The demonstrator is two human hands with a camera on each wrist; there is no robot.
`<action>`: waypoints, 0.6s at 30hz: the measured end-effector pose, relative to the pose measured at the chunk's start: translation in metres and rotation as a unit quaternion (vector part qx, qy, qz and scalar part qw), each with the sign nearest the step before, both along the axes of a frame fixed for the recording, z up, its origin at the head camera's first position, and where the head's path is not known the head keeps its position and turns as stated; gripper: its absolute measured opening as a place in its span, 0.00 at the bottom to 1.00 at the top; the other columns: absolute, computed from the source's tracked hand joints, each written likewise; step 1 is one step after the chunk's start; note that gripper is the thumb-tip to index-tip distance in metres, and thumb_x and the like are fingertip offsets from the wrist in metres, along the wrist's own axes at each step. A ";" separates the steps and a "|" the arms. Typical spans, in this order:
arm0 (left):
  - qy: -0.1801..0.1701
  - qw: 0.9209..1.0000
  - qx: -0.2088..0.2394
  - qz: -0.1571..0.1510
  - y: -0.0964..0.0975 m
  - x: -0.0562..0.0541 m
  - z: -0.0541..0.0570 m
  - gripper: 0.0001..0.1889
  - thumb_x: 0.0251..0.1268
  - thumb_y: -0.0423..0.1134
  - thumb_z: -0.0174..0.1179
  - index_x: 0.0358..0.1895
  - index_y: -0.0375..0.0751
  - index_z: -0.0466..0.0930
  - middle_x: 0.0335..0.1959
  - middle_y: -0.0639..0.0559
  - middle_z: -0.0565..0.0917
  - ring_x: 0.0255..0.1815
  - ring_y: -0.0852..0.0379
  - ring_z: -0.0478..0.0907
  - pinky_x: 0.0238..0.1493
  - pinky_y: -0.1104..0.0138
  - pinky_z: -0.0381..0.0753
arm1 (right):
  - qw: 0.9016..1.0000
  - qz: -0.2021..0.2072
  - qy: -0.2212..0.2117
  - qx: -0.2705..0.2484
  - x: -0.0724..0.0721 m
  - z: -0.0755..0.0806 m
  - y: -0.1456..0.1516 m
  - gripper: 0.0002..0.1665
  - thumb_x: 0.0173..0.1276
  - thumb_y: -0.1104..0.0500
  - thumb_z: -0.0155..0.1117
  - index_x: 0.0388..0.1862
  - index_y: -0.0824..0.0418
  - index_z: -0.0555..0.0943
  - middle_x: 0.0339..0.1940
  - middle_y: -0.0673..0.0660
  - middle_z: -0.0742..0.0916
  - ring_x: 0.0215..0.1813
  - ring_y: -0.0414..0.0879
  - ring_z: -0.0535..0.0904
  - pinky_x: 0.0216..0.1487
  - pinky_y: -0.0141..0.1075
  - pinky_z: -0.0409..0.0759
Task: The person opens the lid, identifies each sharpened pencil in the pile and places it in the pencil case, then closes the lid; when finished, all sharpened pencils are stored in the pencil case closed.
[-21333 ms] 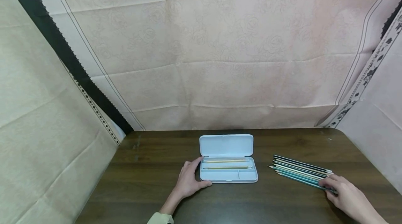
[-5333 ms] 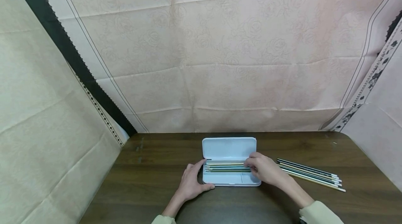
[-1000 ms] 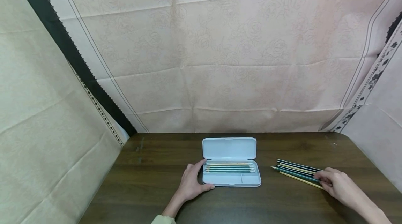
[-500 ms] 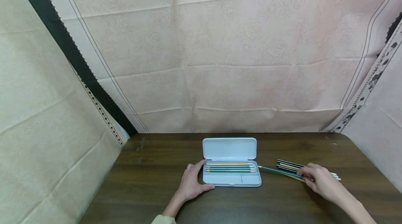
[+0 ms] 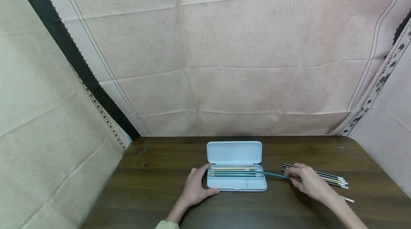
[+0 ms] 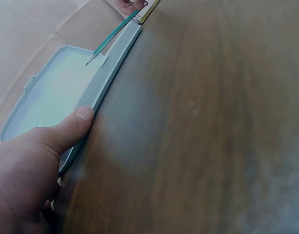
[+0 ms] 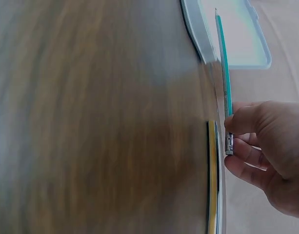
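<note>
A pale blue pencil case [image 5: 226, 184] lies on the table with its lid [image 5: 234, 152] up. Several pencils [image 5: 232, 176] rest side by side in its rear compartment. My left hand [image 5: 195, 188] grips the left end of the case, fingers at the back corner and thumb [image 6: 80, 119] on the front edge. Between thumb and fingers, my right hand [image 5: 309, 183] pinches a teal pencil [image 7: 224, 58] near its silvery blunt end. The sharpened tip points left, over the right part of the case and above the pencils inside it.
More pencils [image 5: 334, 180], dark and yellow ones, lie in a loose group on the table right of the case, partly behind the right hand. The brown wooden table [image 5: 154, 186] meets a pale patterned cloth [image 5: 237, 79] at its back edge.
My right hand has drawn the teal pencil out of the group on the table and carried it left, until its tip is over the case. The left hand has stayed on the case.
</note>
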State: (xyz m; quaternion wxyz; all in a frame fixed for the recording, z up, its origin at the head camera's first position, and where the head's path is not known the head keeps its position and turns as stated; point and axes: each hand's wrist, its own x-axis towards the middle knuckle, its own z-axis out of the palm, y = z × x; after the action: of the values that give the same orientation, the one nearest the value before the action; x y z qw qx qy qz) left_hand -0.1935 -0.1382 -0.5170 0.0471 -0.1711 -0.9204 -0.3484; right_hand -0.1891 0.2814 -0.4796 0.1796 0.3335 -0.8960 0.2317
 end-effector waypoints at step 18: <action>0.003 1.000 0.001 -0.001 0.000 0.000 0.000 0.50 0.47 0.62 0.76 0.73 0.45 0.67 0.61 0.49 0.77 0.49 0.53 0.66 0.46 0.57 0.67 | 0.999 0.024 -0.011 0.024 -0.018 0.005 -0.056 0.16 0.53 0.75 0.73 0.35 0.56 0.87 0.31 0.44 0.80 0.32 0.37 0.73 0.32 0.35 0.76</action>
State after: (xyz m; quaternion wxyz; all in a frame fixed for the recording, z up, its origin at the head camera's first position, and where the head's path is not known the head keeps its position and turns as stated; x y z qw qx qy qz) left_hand -0.1932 -0.1380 -0.5172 0.0494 -0.1729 -0.9199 -0.3484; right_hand -0.2070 0.2255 -0.4747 0.1557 0.3566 -0.8949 0.2186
